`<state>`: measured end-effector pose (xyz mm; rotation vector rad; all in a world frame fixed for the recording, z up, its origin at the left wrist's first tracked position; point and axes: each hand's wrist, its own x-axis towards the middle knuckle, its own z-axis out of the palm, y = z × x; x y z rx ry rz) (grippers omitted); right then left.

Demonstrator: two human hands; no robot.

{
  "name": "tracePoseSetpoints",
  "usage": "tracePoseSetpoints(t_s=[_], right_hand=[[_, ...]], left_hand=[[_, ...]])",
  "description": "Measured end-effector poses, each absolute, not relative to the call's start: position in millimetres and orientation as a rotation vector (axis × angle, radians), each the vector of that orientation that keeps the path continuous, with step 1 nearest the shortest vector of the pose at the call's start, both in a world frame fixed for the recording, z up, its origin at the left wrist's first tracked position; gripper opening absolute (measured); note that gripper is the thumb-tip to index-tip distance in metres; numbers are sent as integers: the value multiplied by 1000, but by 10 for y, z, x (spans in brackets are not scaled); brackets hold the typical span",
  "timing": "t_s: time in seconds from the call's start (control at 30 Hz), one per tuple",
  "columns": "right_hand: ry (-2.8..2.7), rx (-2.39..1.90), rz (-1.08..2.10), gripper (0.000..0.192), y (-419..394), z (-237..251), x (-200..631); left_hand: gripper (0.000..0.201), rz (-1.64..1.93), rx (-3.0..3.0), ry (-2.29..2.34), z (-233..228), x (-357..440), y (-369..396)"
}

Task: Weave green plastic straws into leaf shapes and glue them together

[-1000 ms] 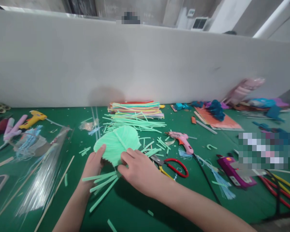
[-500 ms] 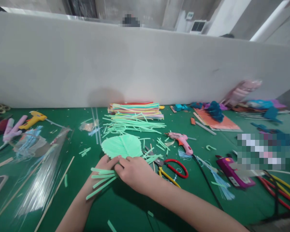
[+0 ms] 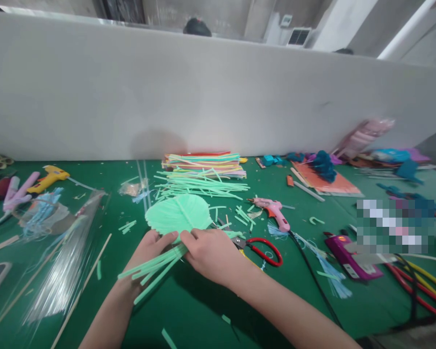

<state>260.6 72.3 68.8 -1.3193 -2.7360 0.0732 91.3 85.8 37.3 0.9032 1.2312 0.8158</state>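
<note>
A mint-green leaf of pipe cleaners (image 3: 179,213) is held up above the table, its broad face tilted towards me. From its base a bundle of loose pipe-cleaner ends (image 3: 156,272) trails down to the lower left, over my left wrist. My left hand (image 3: 151,252) is closed on the leaf's base, thumb on top. Just beside it, my right hand (image 3: 212,257) pinches the same base where the ends gather. The fingers under the leaf are hidden. Scissors with red handles (image 3: 267,252) lie right of my right hand, partly covered.
Cut mint-green pipe cleaners (image 3: 203,188) lie in a pile behind the leaf, with a multicoloured stack (image 3: 207,162) beyond. A pink glue gun (image 3: 274,211) rests to the right, a yellow one (image 3: 49,178) at far left. A pale partition (image 3: 218,97) closes off the table's back.
The leaf has shifted slightly left and up. My right hand has slid a little right along the base, and more of the gathered pipe-cleaner ends shows between my hands.
</note>
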Motion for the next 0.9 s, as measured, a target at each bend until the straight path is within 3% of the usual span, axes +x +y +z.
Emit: tracePoseSetpoints(t_s=[0.3, 0.43, 0.63, 0.77, 0.9], right_hand=[[-2765, -1258, 120, 23, 738, 772, 2630], [-2806, -1209, 386, 11, 810, 797, 2635], [-2449, -1194, 936, 15, 890, 975, 2845], [-1920, -1415, 762, 19, 835, 957, 3134], [-1767, -1562, 658, 21, 651, 788, 3358]], left_hand=[[14, 852, 948, 1122, 425, 933, 859], [25, 814, 926, 1049, 417, 907, 879], [31, 761, 803, 992, 438, 841, 877], [27, 804, 698, 959, 498, 801, 849], [17, 937, 636, 917, 545, 742, 839]])
